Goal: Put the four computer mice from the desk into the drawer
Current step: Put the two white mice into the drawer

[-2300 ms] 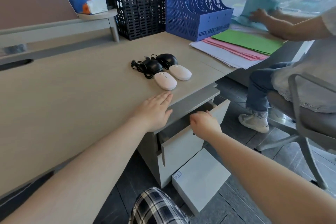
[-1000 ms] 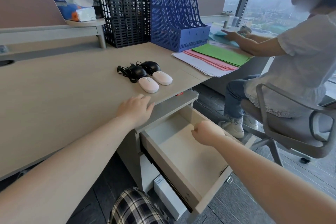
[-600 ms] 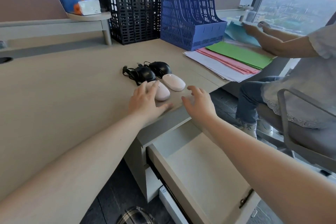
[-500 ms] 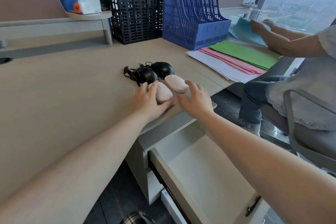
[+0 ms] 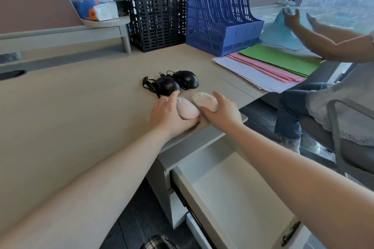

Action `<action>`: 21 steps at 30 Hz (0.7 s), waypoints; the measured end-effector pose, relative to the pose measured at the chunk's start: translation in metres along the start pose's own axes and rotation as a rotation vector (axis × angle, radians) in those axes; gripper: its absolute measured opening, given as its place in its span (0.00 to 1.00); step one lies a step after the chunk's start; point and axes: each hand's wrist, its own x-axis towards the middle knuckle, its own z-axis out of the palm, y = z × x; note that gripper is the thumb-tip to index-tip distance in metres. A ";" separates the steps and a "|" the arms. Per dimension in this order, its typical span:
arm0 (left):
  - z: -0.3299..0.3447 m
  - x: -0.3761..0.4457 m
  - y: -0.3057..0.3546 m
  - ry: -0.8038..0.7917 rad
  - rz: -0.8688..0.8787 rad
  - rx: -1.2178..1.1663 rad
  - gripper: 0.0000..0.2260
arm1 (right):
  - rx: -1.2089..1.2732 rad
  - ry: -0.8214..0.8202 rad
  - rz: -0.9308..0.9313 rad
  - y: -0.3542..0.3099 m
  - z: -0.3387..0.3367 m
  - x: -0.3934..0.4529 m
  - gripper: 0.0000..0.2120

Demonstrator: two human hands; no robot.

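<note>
Near the desk's front edge lie two pale pink wireless mice side by side. My left hand (image 5: 169, 114) wraps around the left pink mouse (image 5: 187, 108), thumb and fingers on its sides. My right hand (image 5: 221, 112) cups the right pink mouse (image 5: 203, 101) from the right. Just behind them sit two black wired mice, the left black mouse (image 5: 167, 85) and the right black mouse (image 5: 186, 79), their cables bundled. Below the desk edge, the white drawer (image 5: 232, 198) stands pulled open with nothing inside.
On the wooden desk (image 5: 70, 107) stand a blue file rack (image 5: 220, 12) and a black mesh rack (image 5: 157, 14) at the back. Coloured paper sheets (image 5: 271, 66) lie at right. Another person (image 5: 332, 95) sits on a chair to the right, arms over the papers.
The drawer was pulled open by my right hand. Both hands then moved up to the desk edge and closed around the two pink mice.
</note>
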 end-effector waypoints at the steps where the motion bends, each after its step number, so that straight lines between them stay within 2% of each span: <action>1: 0.000 -0.006 0.003 0.003 -0.005 -0.011 0.45 | -0.016 -0.010 0.009 0.004 -0.006 -0.006 0.34; 4: 0.004 -0.027 0.019 -0.012 0.011 -0.013 0.46 | -0.097 -0.023 0.040 0.018 -0.028 -0.023 0.31; 9: 0.018 -0.067 0.046 0.020 0.060 -0.047 0.45 | -0.181 -0.097 0.100 0.049 -0.051 -0.054 0.15; 13: 0.044 -0.104 0.058 0.018 0.114 -0.140 0.43 | -0.160 -0.171 0.225 0.085 -0.044 -0.077 0.19; 15: 0.060 -0.119 0.060 -0.041 0.097 -0.151 0.43 | -0.174 -0.202 0.270 0.103 -0.036 -0.083 0.18; 18: 0.083 -0.132 0.056 -0.149 0.050 -0.091 0.42 | -0.140 -0.255 0.306 0.119 -0.022 -0.090 0.23; 21: 0.101 -0.132 0.050 -0.246 0.008 -0.008 0.42 | -0.133 -0.286 0.329 0.127 -0.004 -0.091 0.20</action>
